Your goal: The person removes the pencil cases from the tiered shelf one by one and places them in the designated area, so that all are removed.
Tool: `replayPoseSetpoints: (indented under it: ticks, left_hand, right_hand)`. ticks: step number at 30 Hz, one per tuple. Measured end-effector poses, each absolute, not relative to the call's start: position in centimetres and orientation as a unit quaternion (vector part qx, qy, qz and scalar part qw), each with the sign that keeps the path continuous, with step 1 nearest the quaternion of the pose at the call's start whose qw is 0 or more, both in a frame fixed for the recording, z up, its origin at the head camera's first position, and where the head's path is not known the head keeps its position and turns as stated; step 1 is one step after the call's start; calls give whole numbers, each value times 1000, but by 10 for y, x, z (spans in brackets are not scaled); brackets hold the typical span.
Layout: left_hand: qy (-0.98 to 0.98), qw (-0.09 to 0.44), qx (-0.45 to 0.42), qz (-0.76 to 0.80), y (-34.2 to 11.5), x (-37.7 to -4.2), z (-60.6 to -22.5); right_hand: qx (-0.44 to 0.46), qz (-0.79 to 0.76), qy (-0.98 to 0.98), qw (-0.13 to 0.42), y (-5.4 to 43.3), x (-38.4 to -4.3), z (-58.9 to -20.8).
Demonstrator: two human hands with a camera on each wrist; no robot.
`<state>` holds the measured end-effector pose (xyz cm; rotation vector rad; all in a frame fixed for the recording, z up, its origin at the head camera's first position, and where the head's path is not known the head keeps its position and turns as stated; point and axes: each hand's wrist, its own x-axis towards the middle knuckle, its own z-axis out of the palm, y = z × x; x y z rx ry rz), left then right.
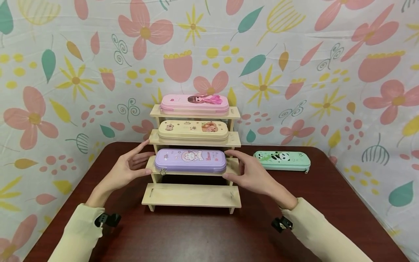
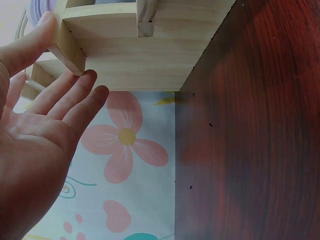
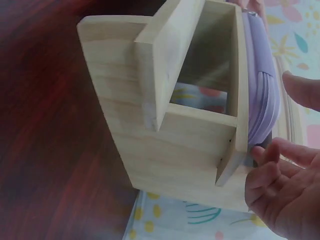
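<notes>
A purple pencil case [image 1: 176, 160] with a cartoon rabbit lies flat on the third step down of a pale wooden display rack [image 1: 191, 195]. My left hand [image 1: 123, 169] is at the rack's left side, fingers spread and fairly straight; its thumb is at the end of the purple case's step. At the opposite end, my right hand [image 1: 256, 174] has its fingertips close to the case's right end, the thumb apart from the other fingers. In the right wrist view, the case's rounded, zipped end [image 3: 265, 107] shows between thumb and fingers, with a gap at the thumb.
A pink pencil case [image 1: 176, 103] sits on the top step and a cream one [image 1: 183, 129] on the second. The lowest step holds nothing. Right of the rack, a green panda pencil case [image 1: 298, 160] lies on the dark table [image 1: 183, 236]. Behind hangs a floral cloth [image 1: 209, 47].
</notes>
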<state>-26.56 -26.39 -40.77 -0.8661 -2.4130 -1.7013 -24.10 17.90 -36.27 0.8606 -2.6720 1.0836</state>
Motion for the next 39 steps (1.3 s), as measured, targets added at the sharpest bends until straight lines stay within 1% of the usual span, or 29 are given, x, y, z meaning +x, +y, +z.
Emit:
replayPoseSetpoints:
  ticks: [7, 14, 29, 39]
  left_hand:
    - [-786, 30, -278, -551, -263, -265, -406]
    - [-786, 30, -277, -551, -263, -264, -405]
    - [-790, 31, -275, -548, -263, -264, -407]
    - [-791, 31, -273, -546, -263, -264, -406]
  right_hand:
    - [275, 343, -896, 63, 168, -250, -363]
    - [280, 344, -895, 38, 163, -257, -364]
    - [298, 344, -890, 30, 160, -264, -363]
    - [278, 338, -898, 43, 158, -266, -364]
